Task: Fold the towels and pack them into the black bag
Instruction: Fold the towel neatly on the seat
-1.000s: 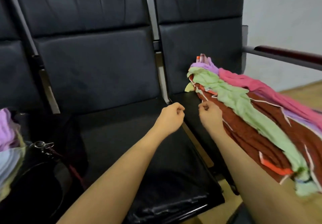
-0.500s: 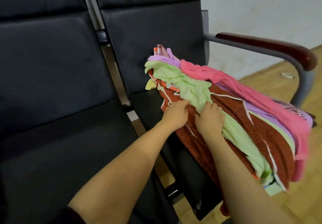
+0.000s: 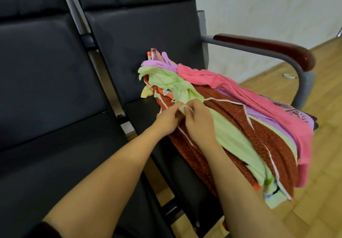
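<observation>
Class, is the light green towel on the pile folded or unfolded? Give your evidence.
Unfolded: the light green towel lies crumpled lengthwise across the pile, both hands pinching its edge.

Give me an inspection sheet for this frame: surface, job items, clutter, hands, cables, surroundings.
Surface: black padded chair seat, rightmost of a joined row, carries the pile.
Job's things: pile of loose towels; light green towel on top, rust-red towel under it, pink towel and purple towel toward the far side. The black bag is not in view.
Clutter: small pale object on the floor, too small to identify.
Grippers: left hand and right hand both pinch the green towel's edge.
Cables: nothing seen.
Surroundings: dark red armrest on a grey metal frame, white wall, wooden floor.
</observation>
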Tool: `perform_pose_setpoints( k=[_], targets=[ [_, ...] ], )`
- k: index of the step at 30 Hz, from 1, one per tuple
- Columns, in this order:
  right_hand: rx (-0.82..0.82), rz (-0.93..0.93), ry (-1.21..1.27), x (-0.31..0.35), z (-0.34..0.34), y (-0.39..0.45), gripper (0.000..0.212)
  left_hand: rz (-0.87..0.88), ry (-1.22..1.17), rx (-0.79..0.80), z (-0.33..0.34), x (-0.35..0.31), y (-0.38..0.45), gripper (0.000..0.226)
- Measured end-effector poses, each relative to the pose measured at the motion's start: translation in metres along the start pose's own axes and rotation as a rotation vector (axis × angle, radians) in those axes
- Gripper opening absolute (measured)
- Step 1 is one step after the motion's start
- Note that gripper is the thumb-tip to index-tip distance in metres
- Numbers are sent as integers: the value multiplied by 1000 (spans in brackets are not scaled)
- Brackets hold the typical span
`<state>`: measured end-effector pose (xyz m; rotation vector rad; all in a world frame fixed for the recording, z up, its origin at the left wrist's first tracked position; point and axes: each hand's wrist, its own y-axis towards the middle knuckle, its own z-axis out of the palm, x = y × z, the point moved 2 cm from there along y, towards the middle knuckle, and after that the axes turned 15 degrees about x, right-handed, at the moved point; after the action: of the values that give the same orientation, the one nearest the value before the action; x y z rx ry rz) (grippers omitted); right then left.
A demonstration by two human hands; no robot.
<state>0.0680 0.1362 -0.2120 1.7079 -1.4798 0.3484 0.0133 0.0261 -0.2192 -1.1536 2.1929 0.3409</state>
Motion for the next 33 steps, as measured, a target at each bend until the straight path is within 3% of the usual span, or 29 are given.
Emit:
perform_pose_setpoints(
  k=[3,7,8,12,18,23,29,31,33],
  targets=[
    [61,-67,77,11,0,-4,5,-23,40,-77,-12,5,-21,22],
    [376,-26,-169,9,15,-7,64,-110,156,-227,-17,17,-66,27],
    [460,9,-241,8,20,-10,70,-126,165,-243,-17,22,-78,28],
    [647,-42,-398,25,37,-21,44,-169,203,-248,-22,34,-119,23],
    [534,-186,-354,81,62,-36,26,-176,193,-417,-36,41,-166,23],
    [631,-313,-352,131,93,-58,30,-260,277,-462,-53,59,-229,21],
    [924,-323,-215,165,135,-87,38,-501,326,-439,-55,90,-304,20],
    [901,-295,-214,166,138,-86,42,-564,358,-432,-58,97,-322,22],
    [845,-290,-363,162,141,-83,43,-639,421,-390,-63,104,-335,24]
  ],
)
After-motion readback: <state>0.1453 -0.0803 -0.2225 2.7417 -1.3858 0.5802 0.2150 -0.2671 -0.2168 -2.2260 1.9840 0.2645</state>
